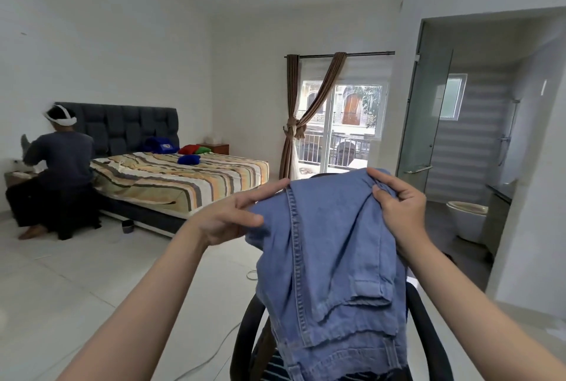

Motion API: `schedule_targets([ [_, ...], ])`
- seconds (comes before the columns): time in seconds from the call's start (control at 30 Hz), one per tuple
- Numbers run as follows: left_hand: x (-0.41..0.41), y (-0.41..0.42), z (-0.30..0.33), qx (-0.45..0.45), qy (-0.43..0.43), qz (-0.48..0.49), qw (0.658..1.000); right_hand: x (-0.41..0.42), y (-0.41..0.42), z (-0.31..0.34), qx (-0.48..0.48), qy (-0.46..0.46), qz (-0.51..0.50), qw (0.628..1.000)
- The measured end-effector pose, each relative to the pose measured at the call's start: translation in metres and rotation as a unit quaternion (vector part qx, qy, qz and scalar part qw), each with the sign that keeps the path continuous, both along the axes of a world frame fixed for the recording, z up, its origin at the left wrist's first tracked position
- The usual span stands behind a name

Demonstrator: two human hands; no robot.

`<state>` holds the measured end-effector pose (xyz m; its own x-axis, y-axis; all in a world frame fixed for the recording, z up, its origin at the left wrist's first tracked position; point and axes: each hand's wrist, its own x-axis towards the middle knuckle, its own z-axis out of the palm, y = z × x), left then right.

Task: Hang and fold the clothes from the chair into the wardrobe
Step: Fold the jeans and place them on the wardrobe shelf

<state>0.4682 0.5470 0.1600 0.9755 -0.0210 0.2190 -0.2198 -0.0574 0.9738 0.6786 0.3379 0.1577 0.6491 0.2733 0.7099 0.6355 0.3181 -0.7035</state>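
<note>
You are holding jeans (330, 246) above chair (428, 334): left hand (226, 218) pinching edge, right hand (398, 203) fingers clamping bunched denim. Risk: bulk is hanging unsupported, slipping from left pinch, snagging chair arm.

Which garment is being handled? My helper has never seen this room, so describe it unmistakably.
Start at the black chair in the foreground, facing the window. Above it, the left hand and right hand hold up blue denim jeans. Plain blue with stitched seams, they differ from the striped cloth lying on the seat below.

Both hands (232, 218) hold blue jeans (330, 258) above chair (428, 334).
</note>
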Motion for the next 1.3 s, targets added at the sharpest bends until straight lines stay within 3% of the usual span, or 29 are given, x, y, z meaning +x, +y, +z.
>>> schedule_targets([
  [0.13, -0.003, 0.004, 0.013, 0.137, 0.06, 0.046, 0.988, 0.003, 0.003, -0.001, 0.0, 0.011, -0.011, 1.0],
  [0.2, -0.001, 0.001, 0.01, 0.128, 0.041, 0.1, 0.986, 0.005, 0.004, 0.001, 0.0, 0.017, -0.014, 1.0],
  [0.3, -0.002, -0.007, -0.001, -0.028, -0.042, 0.166, 0.985, 0.007, 0.002, 0.003, 0.008, 0.025, -0.016, 1.0],
  [0.4, -0.003, -0.01, -0.01, -0.177, -0.09, 0.12, 0.973, 0.007, 0.002, 0.005, 0.017, 0.039, -0.013, 0.999],
  [0.53, -0.002, -0.013, -0.009, -0.23, -0.117, 0.05, 0.965, 0.007, 0.001, 0.006, 0.03, 0.057, -0.009, 0.998],
  [0.63, 0.003, -0.017, -0.006, -0.258, -0.134, 0.121, 0.949, 0.01, -0.002, 0.005, 0.024, 0.063, 0.004, 0.998],
  [0.7, 0.009, -0.022, -0.007, -0.312, -0.151, 0.188, 0.919, 0.011, -0.003, 0.005, 0.022, 0.067, 0.024, 0.997],
  [0.8, 0.014, -0.03, -0.017, -0.398, -0.167, 0.195, 0.881, 0.011, -0.001, 0.003, 0.043, 0.113, 0.069, 0.99],
  [1.0, 0.011, -0.032, -0.025, -0.218, -0.133, 0.276, 0.927, 0.007, 0.001, -0.005, 0.066, 0.228, 0.155, 0.959],
  [1.17, 0.011, -0.033, -0.022, -0.168, -0.088, 0.326, 0.926, 0.006, -0.01, -0.016, 0.072, 0.209, 0.268, 0.938],
  [1.3, 0.005, -0.026, -0.019, -0.021, -0.042, 0.322, 0.946, 0.001, -0.012, -0.02, 0.079, 0.206, 0.276, 0.936],
])
